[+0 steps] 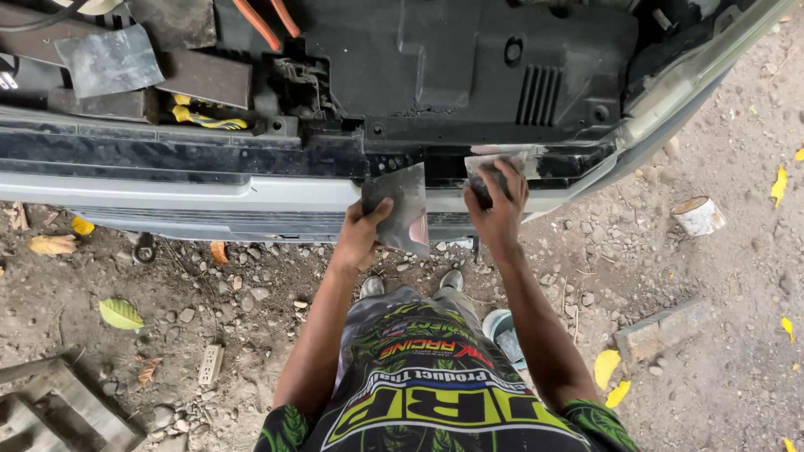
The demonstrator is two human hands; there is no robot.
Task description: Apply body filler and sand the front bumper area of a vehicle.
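I stand at the front of a car, looking down at its pale grey bumper (209, 197) and the black engine-bay cover (469, 67). My left hand (362, 237) grips a flat grey scraper plate (400, 206) with a pinkish smear at its lower corner, held just in front of the bumper. My right hand (500, 211) presses a folded grey sheet of sandpaper (496, 172) against the bumper's top edge, where the surface looks whitish and rubbed.
Loose grey sheets (109, 59) lie on the engine bay at top left beside yellow-handled pliers (205, 120). On the dirt are a small can (698, 214), a brick (662, 329), a bowl (501, 328) by my feet, wooden planks (59, 410) and yellow leaves.
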